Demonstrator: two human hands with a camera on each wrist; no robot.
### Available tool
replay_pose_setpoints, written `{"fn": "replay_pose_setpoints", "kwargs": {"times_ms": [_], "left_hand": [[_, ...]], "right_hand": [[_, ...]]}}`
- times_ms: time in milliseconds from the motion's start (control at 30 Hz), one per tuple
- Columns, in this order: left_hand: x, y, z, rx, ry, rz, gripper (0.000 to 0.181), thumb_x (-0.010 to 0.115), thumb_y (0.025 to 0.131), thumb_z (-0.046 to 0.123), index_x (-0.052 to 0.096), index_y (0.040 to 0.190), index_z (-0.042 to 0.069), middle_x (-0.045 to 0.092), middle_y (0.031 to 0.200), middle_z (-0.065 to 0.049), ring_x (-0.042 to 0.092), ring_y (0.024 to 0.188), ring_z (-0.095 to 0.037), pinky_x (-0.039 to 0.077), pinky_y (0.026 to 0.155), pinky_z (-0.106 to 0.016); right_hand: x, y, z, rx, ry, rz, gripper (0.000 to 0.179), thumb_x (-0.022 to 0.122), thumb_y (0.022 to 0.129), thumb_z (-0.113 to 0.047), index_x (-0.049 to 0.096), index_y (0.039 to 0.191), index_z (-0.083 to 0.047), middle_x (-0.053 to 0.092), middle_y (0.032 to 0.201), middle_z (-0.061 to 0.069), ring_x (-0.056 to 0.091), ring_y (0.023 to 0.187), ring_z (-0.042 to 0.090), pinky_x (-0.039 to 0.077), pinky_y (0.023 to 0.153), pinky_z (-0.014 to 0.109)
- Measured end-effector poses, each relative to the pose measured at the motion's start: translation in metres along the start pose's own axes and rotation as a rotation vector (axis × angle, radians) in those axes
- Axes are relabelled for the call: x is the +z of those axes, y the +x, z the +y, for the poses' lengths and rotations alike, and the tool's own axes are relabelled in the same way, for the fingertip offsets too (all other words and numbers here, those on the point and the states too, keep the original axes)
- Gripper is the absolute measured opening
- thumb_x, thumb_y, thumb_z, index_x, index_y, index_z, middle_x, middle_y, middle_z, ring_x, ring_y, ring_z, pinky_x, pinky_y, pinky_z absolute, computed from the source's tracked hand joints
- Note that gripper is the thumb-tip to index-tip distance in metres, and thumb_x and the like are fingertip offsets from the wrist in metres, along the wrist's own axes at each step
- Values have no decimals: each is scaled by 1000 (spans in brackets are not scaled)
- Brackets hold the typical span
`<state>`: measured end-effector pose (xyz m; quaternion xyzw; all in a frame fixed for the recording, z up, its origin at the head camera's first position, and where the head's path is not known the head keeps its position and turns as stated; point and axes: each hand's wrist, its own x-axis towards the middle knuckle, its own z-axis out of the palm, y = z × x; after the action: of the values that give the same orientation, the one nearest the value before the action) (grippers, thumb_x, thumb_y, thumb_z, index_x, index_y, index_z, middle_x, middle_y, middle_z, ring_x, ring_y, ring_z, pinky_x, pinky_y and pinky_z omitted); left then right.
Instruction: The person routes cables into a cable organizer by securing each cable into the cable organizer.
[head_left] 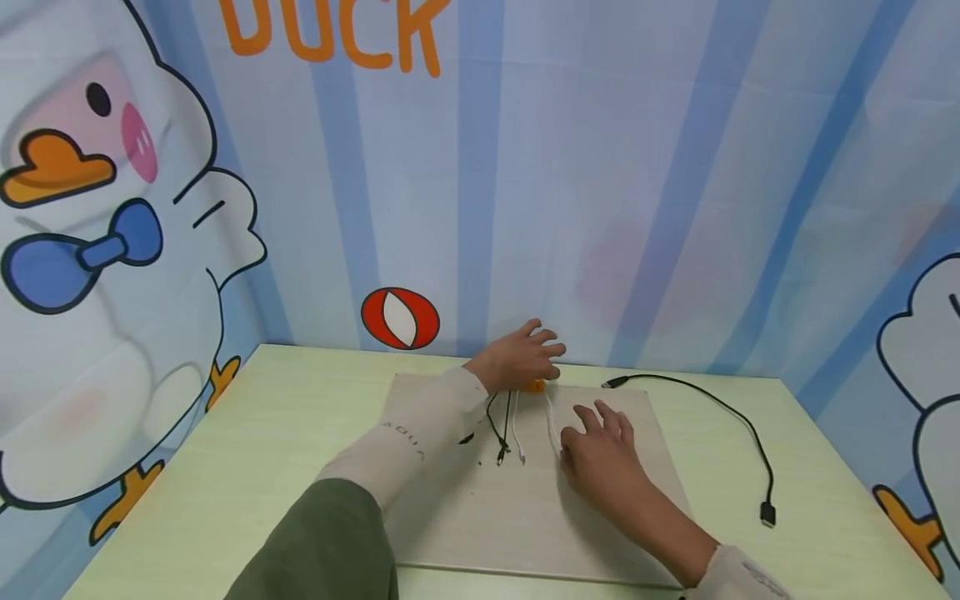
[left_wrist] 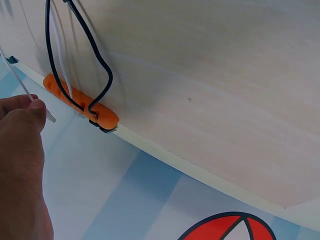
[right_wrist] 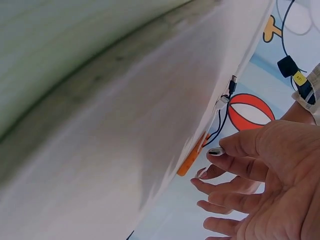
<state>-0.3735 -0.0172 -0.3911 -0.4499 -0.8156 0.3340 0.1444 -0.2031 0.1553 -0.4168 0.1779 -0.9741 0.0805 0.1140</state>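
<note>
An orange cable holder [left_wrist: 102, 114] lies at the far edge of the board, with black cables [left_wrist: 106, 75] and a white cable [left_wrist: 59, 45] running from it. Beside it, my left hand [head_left: 519, 360] pinches another white cable [left_wrist: 25, 89] between thumb and finger, a short end poking out past the fingertips. My right hand [head_left: 603, 462] is nearer, over the board's right half. Its thumb and index finger pinch a white cable's connector [right_wrist: 216, 151], while the other fingers spread loosely. In the head view the left hand covers most of the holder.
The pale board [head_left: 480, 517] lies on a light yellow-green table [head_left: 225, 467]. A loose black cable [head_left: 738, 412] curves along the table right of the board. Behind stands a blue-striped backdrop [head_left: 547, 183] with printed ducks and a red ball.
</note>
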Motion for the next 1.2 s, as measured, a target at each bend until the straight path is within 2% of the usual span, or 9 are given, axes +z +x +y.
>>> {"fn": "replay_pose_setpoints", "kwargs": {"times_ms": [133, 333, 600, 800, 1067, 1200], "left_hand": [[4, -1, -4, -1, -27, 7, 30, 59, 119, 31, 73, 143, 42, 55, 167, 4, 47, 163, -25, 34, 138, -53], [10, -2, -6, -5, -40, 14, 34, 62, 117, 21, 77, 139, 42, 60, 161, 6, 54, 156, -24, 37, 136, -52], [15, -1, -1, -10, 29, 16, 26, 61, 118, 32, 81, 129, 44, 60, 158, 8, 58, 146, -23, 39, 132, -50], [20, 7, -2, -5, 83, 10, 26, 59, 118, 35, 83, 126, 42, 58, 160, 9, 55, 148, -24, 37, 133, -50], [17, 10, 0, -18, 118, -1, 25, 61, 118, 30, 85, 122, 37, 58, 160, 10, 55, 150, -23, 36, 134, -49], [15, 12, -1, -17, 129, -29, 21, 64, 117, 33, 84, 120, 36, 54, 163, 11, 51, 153, -23, 34, 136, -50]], "right_hand": [[2, 5, -4, -1, -10, 1, 6, 78, 102, -9, 80, 104, -4, 67, 149, 30, 51, 151, 59, 40, 121, 80], [8, 10, -13, -13, -1, 12, 7, 74, 103, -6, 79, 106, -2, 66, 150, 30, 52, 149, 58, 43, 119, 79], [10, 15, -21, -14, -10, -6, 8, 77, 100, -5, 77, 107, -1, 65, 150, 29, 52, 149, 56, 43, 120, 77], [12, 17, -21, -16, -9, -13, 11, 76, 100, -4, 77, 110, -1, 64, 151, 30, 52, 149, 56, 43, 120, 76], [17, 20, -23, -7, -6, -64, 15, 73, 101, -1, 78, 115, -3, 62, 153, 28, 50, 150, 54, 41, 122, 75], [17, 24, -24, 2, -16, -87, 17, 73, 101, -1, 79, 116, -4, 62, 153, 27, 49, 151, 53, 39, 123, 75]]}}
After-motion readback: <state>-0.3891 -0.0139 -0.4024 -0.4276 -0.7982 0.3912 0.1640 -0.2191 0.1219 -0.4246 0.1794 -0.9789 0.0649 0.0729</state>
